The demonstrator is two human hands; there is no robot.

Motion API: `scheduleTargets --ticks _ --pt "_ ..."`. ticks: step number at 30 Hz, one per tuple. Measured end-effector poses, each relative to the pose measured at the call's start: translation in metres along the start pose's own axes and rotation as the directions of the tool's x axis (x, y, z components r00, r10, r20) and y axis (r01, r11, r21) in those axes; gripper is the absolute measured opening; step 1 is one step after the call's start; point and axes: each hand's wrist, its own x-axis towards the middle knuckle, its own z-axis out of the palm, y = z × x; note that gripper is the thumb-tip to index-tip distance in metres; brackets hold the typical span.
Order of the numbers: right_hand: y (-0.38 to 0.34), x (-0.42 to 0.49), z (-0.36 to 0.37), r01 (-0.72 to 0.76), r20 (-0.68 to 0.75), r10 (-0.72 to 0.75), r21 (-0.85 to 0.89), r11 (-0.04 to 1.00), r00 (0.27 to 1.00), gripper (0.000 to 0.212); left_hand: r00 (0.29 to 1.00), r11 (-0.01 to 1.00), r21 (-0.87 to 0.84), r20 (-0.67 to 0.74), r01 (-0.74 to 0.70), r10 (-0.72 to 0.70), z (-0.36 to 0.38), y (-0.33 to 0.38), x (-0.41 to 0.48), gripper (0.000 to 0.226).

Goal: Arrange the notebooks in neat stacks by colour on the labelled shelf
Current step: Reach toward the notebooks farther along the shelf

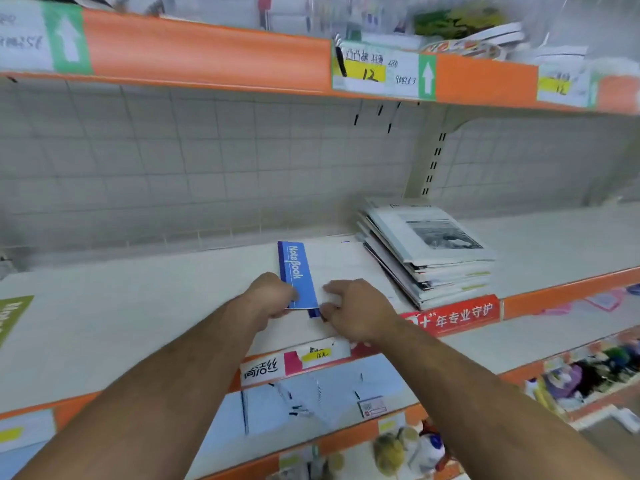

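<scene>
A white notebook with a blue "NoteBook" band point(332, 265) lies flat on the white middle shelf point(138, 323), on top of at least one more blue-edged notebook. My left hand point(272, 296) grips its near left corner with curled fingers. My right hand point(353, 311) pinches the near edge just right of the blue band. To the right sits an uneven stack of grey and white notebooks point(429, 251) with a photo on the top cover.
A green notebook corner point(12, 317) shows at the far left of the shelf. Orange shelf fronts carry price labels point(381, 72). A red sign strip point(457, 318) marks the shelf edge. The lower shelves hold light blue notebooks point(311, 403) and colourful packs point(595, 372).
</scene>
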Motion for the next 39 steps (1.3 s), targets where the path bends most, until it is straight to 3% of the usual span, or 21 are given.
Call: scheduleTargets --ticks 2,4,6,9,11,15,18,21,25,33,39 --pt "0.012 0.001 -0.004 -0.049 -0.051 0.044 -0.104 0.993 0.998 0.05 0.999 0.997 -0.08 -0.039 0.022 -0.026 0.0 0.0 -0.001 0.02" --pt "0.021 0.0 -0.007 -0.043 -0.012 0.041 -0.214 0.976 0.999 0.054 0.995 0.979 -0.2 -0.074 0.05 -0.066 -0.001 0.0 -0.004 0.023" --pt "0.026 -0.001 -0.009 0.002 0.004 -0.002 -0.175 0.985 1.0 0.054 0.99 0.958 -0.279 -0.105 0.063 -0.096 -0.002 0.002 -0.008 0.024" --pt "0.031 0.0 -0.011 -0.036 -0.1 0.034 -0.026 0.999 0.994 0.047 0.984 0.951 -0.304 -0.144 0.059 -0.107 0.001 0.004 -0.011 0.023" --pt "0.034 -0.001 -0.012 -0.086 -0.164 0.061 -0.154 0.984 0.985 0.052 0.98 0.952 -0.3 -0.166 0.058 -0.112 0.003 0.004 -0.013 0.021" --pt "0.038 -0.001 -0.013 -0.18 -0.085 0.162 -0.299 0.937 0.983 0.073 0.968 0.953 -0.293 -0.205 0.077 -0.142 0.005 0.004 -0.014 0.021" --pt "0.04 0.003 -0.016 -0.125 -0.06 0.111 -0.313 0.941 0.992 0.062 0.97 0.955 -0.281 -0.192 0.093 -0.151 0.005 0.006 -0.015 0.022" --pt "0.042 0.001 -0.018 0.022 -0.017 -0.031 -0.366 0.93 0.999 0.045 0.977 0.958 -0.265 -0.148 0.109 -0.152 0.005 0.007 -0.015 0.029" --pt "0.046 0.003 -0.01 0.135 0.04 -0.129 -0.296 0.946 0.991 0.033 0.982 0.977 -0.179 -0.127 0.118 -0.142 0.003 0.004 -0.015 0.03" --pt "0.045 0.012 -0.011 0.107 0.087 -0.086 -0.278 0.954 0.992 0.075 0.979 0.981 -0.133 -0.128 0.143 -0.16 -0.001 0.0 -0.005 0.036" --pt "0.042 0.014 -0.015 0.117 0.151 -0.075 -0.29 0.95 0.986 0.083 0.981 0.937 -0.322 -0.09 0.136 -0.173 -0.008 -0.005 -0.005 0.031"
